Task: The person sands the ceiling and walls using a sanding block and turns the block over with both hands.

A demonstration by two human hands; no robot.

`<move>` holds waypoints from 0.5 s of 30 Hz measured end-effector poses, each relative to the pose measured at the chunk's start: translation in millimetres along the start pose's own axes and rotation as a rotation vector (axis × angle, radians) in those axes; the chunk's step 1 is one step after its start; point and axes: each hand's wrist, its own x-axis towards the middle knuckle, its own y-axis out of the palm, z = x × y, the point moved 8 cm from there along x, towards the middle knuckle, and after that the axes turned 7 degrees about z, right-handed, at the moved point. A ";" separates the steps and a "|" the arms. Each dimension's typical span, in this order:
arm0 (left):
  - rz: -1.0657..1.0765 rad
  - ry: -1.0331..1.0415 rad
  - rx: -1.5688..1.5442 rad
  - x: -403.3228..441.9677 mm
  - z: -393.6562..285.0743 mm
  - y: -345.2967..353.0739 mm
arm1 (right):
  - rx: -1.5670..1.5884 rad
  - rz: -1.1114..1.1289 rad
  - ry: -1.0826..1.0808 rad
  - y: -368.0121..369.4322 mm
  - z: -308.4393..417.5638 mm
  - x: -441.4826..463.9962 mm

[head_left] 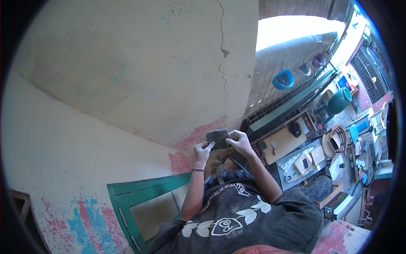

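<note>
A dark grey, roughly square sheet point(218, 138), which looks like sandpaper, is held up in front of my chest. Pinched at its lower left edge, it lies between the thumb and fingers of my left hand point(202, 153). On the opposite side, my right hand point(240, 142) grips its right edge with thumb and fingertips. Pale dust coats both hands. Just beyond them stands the off-white wall point(169, 76), with worn pink paint low down and a long jagged crack running up it.
Left of my body is a green wooden frame point(120, 186). To the right are a tan-cushioned bench point(281, 148) bearing a scraper point(274, 146) and a dark cap point(294, 129), a low table point(292, 180) with boxes, a wooden chair point(334, 142) and a green barrel point(339, 100). A blue bucket point(283, 80) hangs behind.
</note>
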 end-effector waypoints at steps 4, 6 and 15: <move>-0.105 0.011 -0.021 -6.4 0.2 -1.5 | -0.028 0.005 -0.003 -0.3 -1.9 -5.1; -0.119 -0.038 -0.021 -7.3 7.5 -0.8 | -0.048 0.003 -0.005 -3.4 0.2 -8.1; -0.129 -0.089 0.054 -9.1 -14.5 8.0 | 0.005 -0.032 0.025 -17.3 1.6 -13.9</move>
